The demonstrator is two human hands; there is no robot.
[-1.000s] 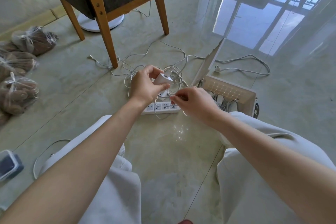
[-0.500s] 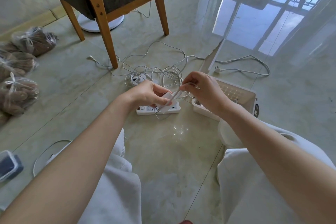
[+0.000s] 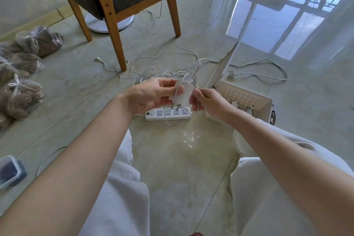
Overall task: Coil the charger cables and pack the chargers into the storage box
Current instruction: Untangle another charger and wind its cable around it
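Charger [image 3: 183, 92] is higher than 0.5 s ago, now upright above the power strip [image 3: 168, 113], prongs down, with the left hand [image 3: 151, 95] gripping its side. Cable [image 3: 194, 80] loops over its top, and the right hand [image 3: 208, 101] pinches that cable just beside it. Storage box [image 3: 249, 96] sits right of both hands, lid open.
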